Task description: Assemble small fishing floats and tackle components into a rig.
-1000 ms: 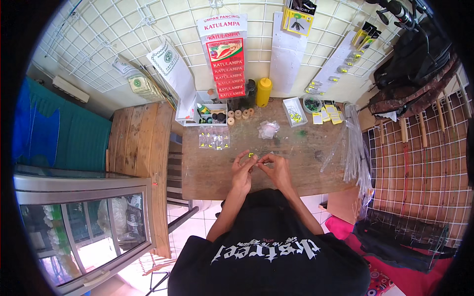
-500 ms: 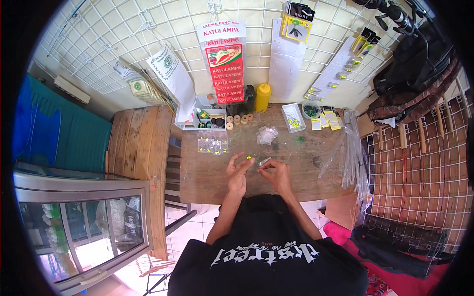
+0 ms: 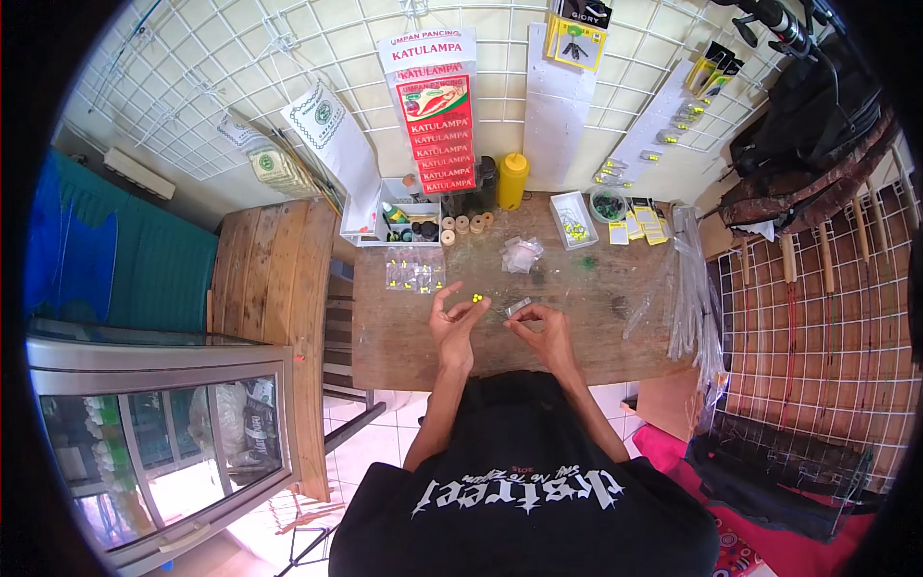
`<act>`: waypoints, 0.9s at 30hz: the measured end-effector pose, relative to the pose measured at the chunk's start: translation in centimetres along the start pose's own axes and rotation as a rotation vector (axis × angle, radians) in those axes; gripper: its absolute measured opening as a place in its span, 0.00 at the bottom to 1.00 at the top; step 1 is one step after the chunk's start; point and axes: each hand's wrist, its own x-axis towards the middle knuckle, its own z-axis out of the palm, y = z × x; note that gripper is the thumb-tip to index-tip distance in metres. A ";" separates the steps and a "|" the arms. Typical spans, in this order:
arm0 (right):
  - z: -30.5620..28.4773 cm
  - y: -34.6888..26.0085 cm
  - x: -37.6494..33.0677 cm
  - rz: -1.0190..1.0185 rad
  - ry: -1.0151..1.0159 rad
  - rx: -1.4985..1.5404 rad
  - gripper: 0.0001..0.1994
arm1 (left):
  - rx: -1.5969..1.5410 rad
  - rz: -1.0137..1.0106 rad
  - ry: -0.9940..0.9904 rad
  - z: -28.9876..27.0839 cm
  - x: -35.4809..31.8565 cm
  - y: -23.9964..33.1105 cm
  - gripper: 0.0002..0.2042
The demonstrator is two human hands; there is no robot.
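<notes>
Beads [image 3: 475, 300], three yellow, in left hand [image 3: 454, 322]; right hand [image 3: 540, 329] pinches one clear packet [image 3: 518, 308].

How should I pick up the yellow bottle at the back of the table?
Grab the yellow bottle around its round middle, coming from the front, the person's side. It stands upright against the wall, so nothing can reach it from behind, and a dark bottle stands close on its left. Probably come in slightly from the right.
</notes>
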 end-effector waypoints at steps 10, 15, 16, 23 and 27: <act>-0.7 1.5 -0.1 -0.066 0.034 -0.020 0.06 | -0.023 0.005 0.071 -0.3 0.3 -0.1 0.26; -1.3 1.9 -0.2 0.012 -0.055 0.016 0.08 | -0.041 0.009 0.070 -0.3 0.2 0.0 0.26; -1.3 2.0 -0.2 0.011 -0.057 0.017 0.08 | -0.041 0.010 0.071 -0.3 0.2 0.0 0.26; -1.4 0.9 0.5 -0.091 0.025 -0.024 0.10 | 0.098 0.014 -0.057 0.3 -0.3 1.0 0.27; -0.9 0.3 1.2 -0.009 -0.056 0.163 0.10 | 0.145 0.040 -0.155 0.2 -0.5 0.8 0.28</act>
